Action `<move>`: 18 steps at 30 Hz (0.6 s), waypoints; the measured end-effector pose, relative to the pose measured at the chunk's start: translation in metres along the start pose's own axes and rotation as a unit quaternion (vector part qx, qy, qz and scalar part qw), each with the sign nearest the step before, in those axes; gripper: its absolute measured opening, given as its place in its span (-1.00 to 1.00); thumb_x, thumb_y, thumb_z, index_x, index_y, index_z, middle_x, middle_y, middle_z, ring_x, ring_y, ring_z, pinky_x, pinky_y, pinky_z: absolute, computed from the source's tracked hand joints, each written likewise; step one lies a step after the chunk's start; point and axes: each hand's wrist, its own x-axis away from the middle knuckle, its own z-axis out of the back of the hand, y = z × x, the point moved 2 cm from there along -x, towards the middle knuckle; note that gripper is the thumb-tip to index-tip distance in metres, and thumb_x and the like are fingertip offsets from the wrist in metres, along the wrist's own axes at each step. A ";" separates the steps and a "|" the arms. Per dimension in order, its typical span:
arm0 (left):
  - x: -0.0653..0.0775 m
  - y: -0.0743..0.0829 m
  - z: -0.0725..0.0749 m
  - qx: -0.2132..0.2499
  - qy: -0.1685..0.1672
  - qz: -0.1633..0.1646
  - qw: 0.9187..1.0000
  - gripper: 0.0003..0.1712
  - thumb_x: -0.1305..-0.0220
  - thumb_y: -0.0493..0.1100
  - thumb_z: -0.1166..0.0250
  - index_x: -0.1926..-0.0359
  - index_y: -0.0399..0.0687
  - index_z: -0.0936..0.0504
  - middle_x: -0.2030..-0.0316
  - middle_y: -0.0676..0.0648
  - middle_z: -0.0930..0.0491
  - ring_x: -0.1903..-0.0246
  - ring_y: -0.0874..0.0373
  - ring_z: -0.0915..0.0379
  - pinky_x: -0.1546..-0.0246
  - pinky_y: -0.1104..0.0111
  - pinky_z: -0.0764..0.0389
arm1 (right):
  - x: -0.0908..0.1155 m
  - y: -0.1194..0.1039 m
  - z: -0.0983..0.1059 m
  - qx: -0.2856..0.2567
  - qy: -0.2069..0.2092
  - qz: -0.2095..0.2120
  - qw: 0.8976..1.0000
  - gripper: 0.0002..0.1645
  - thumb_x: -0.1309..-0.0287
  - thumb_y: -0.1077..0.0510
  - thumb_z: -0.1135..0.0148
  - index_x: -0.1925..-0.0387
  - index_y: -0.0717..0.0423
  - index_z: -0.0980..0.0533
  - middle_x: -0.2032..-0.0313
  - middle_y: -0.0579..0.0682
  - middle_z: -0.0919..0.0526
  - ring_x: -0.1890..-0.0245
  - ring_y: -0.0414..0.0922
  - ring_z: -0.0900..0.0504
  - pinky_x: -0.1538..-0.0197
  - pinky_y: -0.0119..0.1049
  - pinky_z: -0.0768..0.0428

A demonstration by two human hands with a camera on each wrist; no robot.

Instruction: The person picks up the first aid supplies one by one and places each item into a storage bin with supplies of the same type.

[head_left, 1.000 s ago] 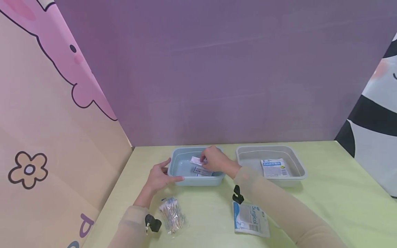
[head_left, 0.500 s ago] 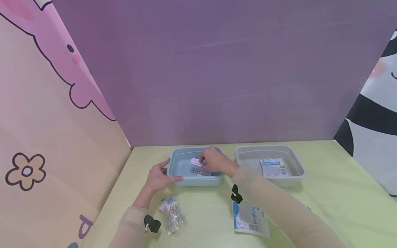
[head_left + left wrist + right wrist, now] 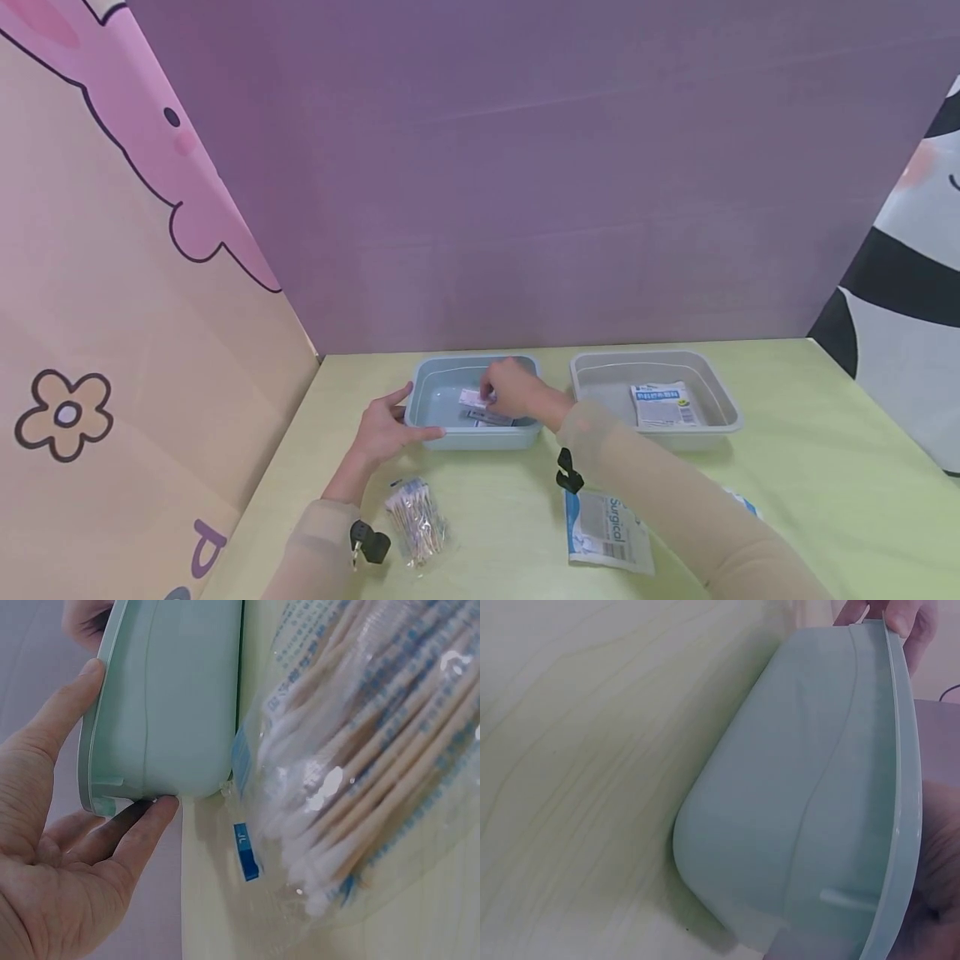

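Note:
My left hand (image 3: pixel 384 429) grips the near left corner of a light blue plastic bin (image 3: pixel 480 441). Its thumb lies on the rim and the fingers reach along the outer side, as the left wrist view shows (image 3: pixel 67 877). Inside the bin, my right hand (image 3: pixel 517 389) pinches a small white-and-pink packet (image 3: pixel 469 397) low over the floor. Just nearer, a printed flat packet (image 3: pixel 489 417) lies in the bin, partly covered by that hand. In the right wrist view the bin's wall (image 3: pixel 802 795) hides most of the right hand (image 3: pixel 939 862).
A clear bag of cotton swabs (image 3: pixel 418 521) lies in front of the left forearm. At right stands a grey bin (image 3: pixel 652 360) with a blue-and-white packet (image 3: pixel 663 406). A "Surgical" packet (image 3: pixel 606 533) lies nearer, and another packet's blue edge (image 3: pixel 742 502) shows past the right sleeve.
My right hand has shifted slightly left and lower in the blue bin, bringing the small packet down a little. My left hand stays on the bin's corner.

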 end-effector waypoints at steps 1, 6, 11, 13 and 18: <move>0.000 0.000 0.000 0.002 0.000 0.000 1.000 0.25 0.02 -0.04 -0.76 -0.62 -0.19 -0.28 -0.25 -0.42 -0.64 -0.22 -0.24 -0.67 -0.18 -0.04 -0.71 | -0.001 0.000 0.000 0.001 0.002 0.002 1.000 -0.94 -0.18 0.27 -0.53 0.28 0.13 -0.78 0.16 0.04 -0.85 0.05 -0.01 -0.78 -0.13 -0.09 -0.75; -0.001 -0.002 0.000 0.004 0.000 -0.002 1.000 0.27 0.05 -0.03 -0.77 -0.61 -0.19 -0.28 -0.24 -0.42 -0.66 -0.21 -0.24 -0.68 -0.14 -0.01 -0.73 | -0.001 0.000 -0.002 -0.006 0.003 0.000 1.000 -0.94 -0.17 0.29 -0.52 0.30 0.12 -0.78 0.18 0.03 -0.85 0.07 -0.03 -0.77 -0.12 -0.10 -0.75; -0.001 -0.002 0.000 0.005 0.000 -0.004 1.000 0.27 0.05 -0.04 -0.77 -0.61 -0.20 -0.28 -0.22 -0.42 -0.67 -0.19 -0.22 -0.69 -0.12 0.01 -0.74 | -0.001 -0.001 -0.004 -0.008 0.002 0.002 1.000 -0.93 -0.18 0.27 -0.53 0.28 0.11 -0.78 0.17 0.03 -0.85 0.08 -0.03 -0.78 -0.11 -0.09 -0.76; -0.001 -0.002 -0.001 0.006 -0.001 -0.007 1.000 0.27 0.04 -0.03 -0.76 -0.61 -0.20 -0.28 -0.22 -0.42 -0.67 -0.19 -0.22 -0.69 -0.12 0.01 -0.74 | 0.000 -0.001 -0.004 -0.009 -0.001 0.003 1.000 -0.89 -0.20 0.25 -0.54 0.22 0.13 -0.79 0.14 0.06 -0.85 0.05 -0.01 -0.79 -0.11 -0.08 -0.76; -0.001 -0.002 -0.001 0.003 -0.002 -0.008 1.000 0.27 0.04 -0.03 -0.76 -0.61 -0.21 -0.27 -0.24 -0.42 -0.66 -0.20 -0.22 -0.69 -0.13 0.01 -0.74 | 0.001 -0.001 -0.002 -0.016 -0.010 0.005 1.000 -0.71 -0.28 0.17 -0.50 0.00 0.20 -0.76 0.01 0.14 -0.83 -0.04 0.05 -0.78 -0.16 -0.04 -0.74</move>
